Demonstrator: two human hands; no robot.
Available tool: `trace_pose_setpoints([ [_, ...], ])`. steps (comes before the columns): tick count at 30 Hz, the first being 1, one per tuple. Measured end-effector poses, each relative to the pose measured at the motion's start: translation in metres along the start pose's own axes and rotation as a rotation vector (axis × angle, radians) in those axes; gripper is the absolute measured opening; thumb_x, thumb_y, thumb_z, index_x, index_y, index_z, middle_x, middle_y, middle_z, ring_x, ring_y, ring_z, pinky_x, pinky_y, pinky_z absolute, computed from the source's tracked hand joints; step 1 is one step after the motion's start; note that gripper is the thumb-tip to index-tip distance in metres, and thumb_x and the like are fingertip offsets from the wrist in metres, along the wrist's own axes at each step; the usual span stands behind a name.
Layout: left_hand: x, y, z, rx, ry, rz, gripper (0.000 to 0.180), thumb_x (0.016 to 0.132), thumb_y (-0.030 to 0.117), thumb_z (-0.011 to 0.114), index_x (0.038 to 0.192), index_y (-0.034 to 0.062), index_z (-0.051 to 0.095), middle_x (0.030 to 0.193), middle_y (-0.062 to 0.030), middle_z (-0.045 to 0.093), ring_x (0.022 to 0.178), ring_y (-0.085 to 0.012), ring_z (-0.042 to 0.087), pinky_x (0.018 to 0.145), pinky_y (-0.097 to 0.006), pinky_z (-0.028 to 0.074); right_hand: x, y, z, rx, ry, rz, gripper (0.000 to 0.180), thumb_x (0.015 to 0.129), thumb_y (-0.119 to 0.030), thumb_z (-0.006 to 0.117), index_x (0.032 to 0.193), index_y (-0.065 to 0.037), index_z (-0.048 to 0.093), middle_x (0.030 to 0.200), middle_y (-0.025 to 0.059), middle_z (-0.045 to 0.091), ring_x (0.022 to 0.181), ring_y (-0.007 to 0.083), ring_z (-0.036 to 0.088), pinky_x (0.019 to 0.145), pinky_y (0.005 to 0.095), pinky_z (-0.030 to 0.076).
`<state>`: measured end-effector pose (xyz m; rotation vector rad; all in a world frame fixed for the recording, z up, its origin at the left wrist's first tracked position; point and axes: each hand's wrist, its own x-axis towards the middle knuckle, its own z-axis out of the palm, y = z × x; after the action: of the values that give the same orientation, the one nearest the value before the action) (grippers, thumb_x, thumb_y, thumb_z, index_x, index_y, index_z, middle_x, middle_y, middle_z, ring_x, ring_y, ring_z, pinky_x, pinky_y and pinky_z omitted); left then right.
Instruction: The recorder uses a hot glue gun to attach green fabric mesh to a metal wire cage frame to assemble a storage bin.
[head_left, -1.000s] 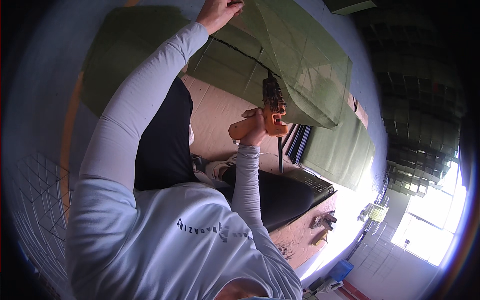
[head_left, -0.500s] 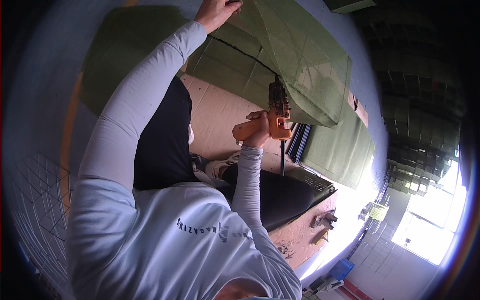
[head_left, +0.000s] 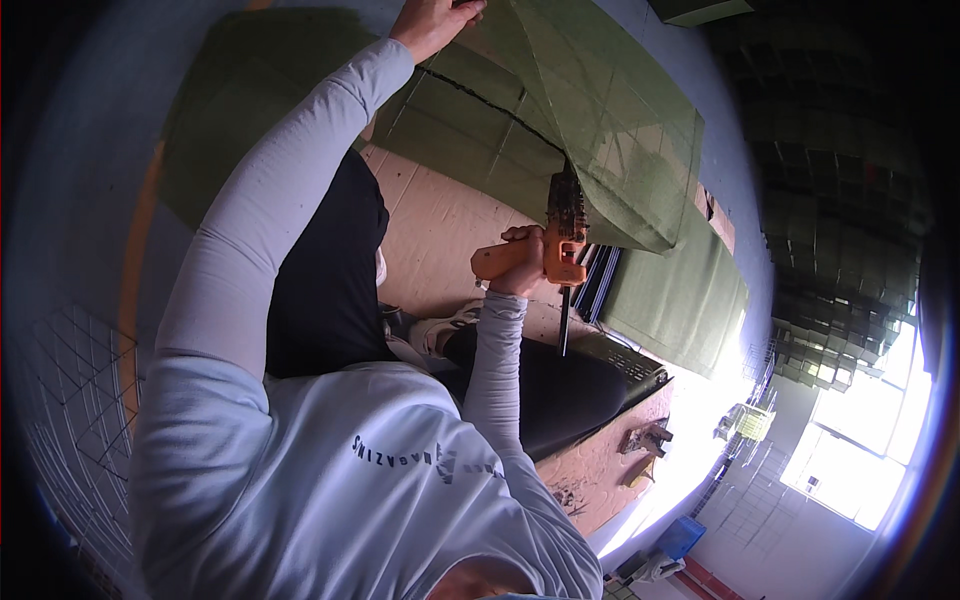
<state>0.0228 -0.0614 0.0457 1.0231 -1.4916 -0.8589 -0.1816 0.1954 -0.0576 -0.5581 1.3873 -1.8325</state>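
one orange glue gun [head_left: 562, 262] gripped by right fingers [head_left: 521, 234], one green mesh [head_left: 640, 130] pinched by left fingers [head_left: 472, 9], cardboard [head_left: 435, 225] underneath, one blown-out window [head_left: 862, 440]

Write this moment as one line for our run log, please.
left hand: curled at green mesh | right hand: holding orange glue gun | nozzle: near black line

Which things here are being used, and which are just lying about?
In use:
- orange glue gun, in the right hand
- green mesh, held up by the left hand

Seemingly lying about:
- dark rods
- blue container
- wire grids
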Motion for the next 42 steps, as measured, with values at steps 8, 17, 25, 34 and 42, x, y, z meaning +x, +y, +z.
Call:
trace_pose_setpoints([
  [8,0.0,-0.013,-0.019,-0.049,-0.162,-0.042,0.014,0.087,0.011,0.058,0.084,-0.0021,0.064,0.073,-0.0064,0.065,0.066,-0.0138,0.061,0.059,-0.029,0.048,-0.016,-0.009,-0.018,-0.013,-0.128,0.003,0.016,0.088,-0.012,0.051,0.098,0.0,0.053,0.073,0.0088,0.056,0.069,0.021,0.058,0.069,0.0367,0.05],
  [17,-0.004,-0.026,-0.055,0.077,-0.491,-0.036,0.01,0.08,0.004,0.065,0.09,0.0021,0.067,0.085,0.0003,0.067,0.082,-0.0079,0.061,0.078,-0.024,0.049,-0.041,-0.028,-0.039,0.102,-0.16,0.11,0.024,0.084,-0.008,0.055,0.107,0.001,0.051,0.08,0.0117,0.059,0.077,0.0252,0.061,0.075,0.0423,0.052],
  [25,-0.016,-0.016,-0.064,0.315,-0.423,0.122,0.013,0.073,-0.005,0.066,0.08,0.0045,0.068,0.107,-0.0041,0.052,0.088,-0.0153,0.057,0.076,-0.027,0.05,-0.037,-0.104,-0.102,0.174,-0.134,-0.153,0.033,0.089,-0.02,0.05,0.114,0.0,0.049,0.103,0.0185,0.062,0.093,0.0301,0.062,0.087,0.0427,0.05],
  [34,0.003,-0.09,-0.097,0.283,-0.357,0.188,0.016,0.077,-0.008,0.066,0.089,0.001,0.068,0.111,-0.0063,0.048,0.097,-0.017,0.056,0.079,-0.027,0.051,-0.019,-0.23,-0.357,0.514,0.54,-0.598,0.031,0.089,-0.03,0.061,0.108,-0.006,0.058,0.102,0.0107,0.065,0.089,0.0243,0.064,0.081,0.0385,0.053],
  [42,0.01,-0.086,-0.084,0.409,-0.368,0.22,0.016,0.078,-0.007,0.064,0.091,0.0019,0.068,0.111,-0.0049,0.051,0.104,-0.018,0.052,0.082,-0.029,0.047,-0.12,-0.183,-0.496,0.469,1.024,-0.487,0.037,0.078,-0.03,0.075,0.107,-0.015,0.058,0.093,0.0016,0.064,0.079,0.0193,0.064,0.072,0.0361,0.056],
])
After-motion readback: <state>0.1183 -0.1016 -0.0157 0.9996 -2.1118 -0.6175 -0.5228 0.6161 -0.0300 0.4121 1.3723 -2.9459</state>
